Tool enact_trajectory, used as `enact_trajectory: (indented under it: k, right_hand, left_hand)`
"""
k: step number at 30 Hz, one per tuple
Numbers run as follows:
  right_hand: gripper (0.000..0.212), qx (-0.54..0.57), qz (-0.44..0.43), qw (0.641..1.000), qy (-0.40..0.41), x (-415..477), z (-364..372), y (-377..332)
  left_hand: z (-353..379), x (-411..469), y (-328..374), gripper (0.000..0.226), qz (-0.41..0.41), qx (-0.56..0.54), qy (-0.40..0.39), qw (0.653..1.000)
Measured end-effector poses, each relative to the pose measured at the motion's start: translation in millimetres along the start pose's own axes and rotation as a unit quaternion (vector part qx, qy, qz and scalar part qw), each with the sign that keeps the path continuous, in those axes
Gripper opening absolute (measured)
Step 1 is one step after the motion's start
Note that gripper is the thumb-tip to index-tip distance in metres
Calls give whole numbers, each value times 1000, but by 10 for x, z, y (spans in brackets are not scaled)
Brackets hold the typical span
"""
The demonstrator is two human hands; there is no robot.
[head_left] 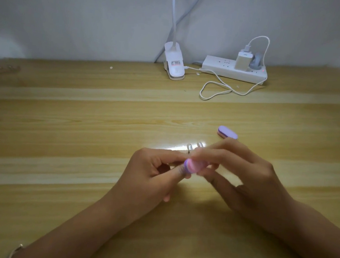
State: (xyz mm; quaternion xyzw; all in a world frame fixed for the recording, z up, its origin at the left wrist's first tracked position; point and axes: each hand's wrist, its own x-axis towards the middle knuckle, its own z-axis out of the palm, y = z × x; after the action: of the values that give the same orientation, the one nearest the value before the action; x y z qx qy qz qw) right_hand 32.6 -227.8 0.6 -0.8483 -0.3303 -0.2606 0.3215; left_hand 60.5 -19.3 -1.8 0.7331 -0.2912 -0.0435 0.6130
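Note:
My right hand (249, 177) pinches a small pink and purple nail buffer block (193, 166) between thumb and fingers, blurred by motion. Its end lies against the thumb tip of my left hand (151, 172). The left hand's fingers are curled in and hold nothing. Both hands hover just above the wooden table (62, 131). A second buffer block (227, 132), purple on top, lies flat on the table beyond my right hand.
A white clip lamp (174, 64) stands at the back, its neck rising out of view. Beside it a white power strip (231, 71) carries a charger, and a white cable (215, 89) loops onto the table. Small clear items (194, 146) lie behind my fingers.

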Motion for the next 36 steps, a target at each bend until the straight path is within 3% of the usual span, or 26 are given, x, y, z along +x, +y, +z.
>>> enact_trajectory:
  k: [3, 7, 11, 16, 20, 24, 29, 33, 36]
  right_hand:
    - [18, -14, -35, 999, -18, 17, 0, -44]
    - [19, -1, 11, 1000, -1, 27, -103, 20]
    - [16, -1, -37, 999, -16, 11, -25, -55]
    - [15, 5, -1, 1000, -20, -6, -107, 45]
    - [13, 12, -42, 999, -33, -5, -32, -7]
    - [15, 11, 2, 1000, -27, -8, -99, 65]
    - [13, 18, -31, 999, -35, -20, -29, 1]
    - [17, 2, 20, 1000, 1, -5, -112, 125]
    - [20, 18, 2, 1000, 7, -29, -69, 85]
  left_hand:
    - [-9, 16, 20, 12, 40, 40, 3, 998]
    - [36, 27, 30, 14, 69, 112, 24, 991]
    - [18, 11, 29, 16, 75, 94, 13, 993]
    - [21, 13, 26, 16, 57, 51, 2, 997]
    - [4, 6, 13, 16, 58, 53, -1, 997]
    - [3, 13, 23, 16, 41, 50, 4, 998]
    - [-4, 11, 21, 16, 35, 43, 2, 998]
    - [-1, 9, 18, 16, 9, 20, 12, 1000]
    - [6, 13, 37, 12, 31, 44, 4, 999]
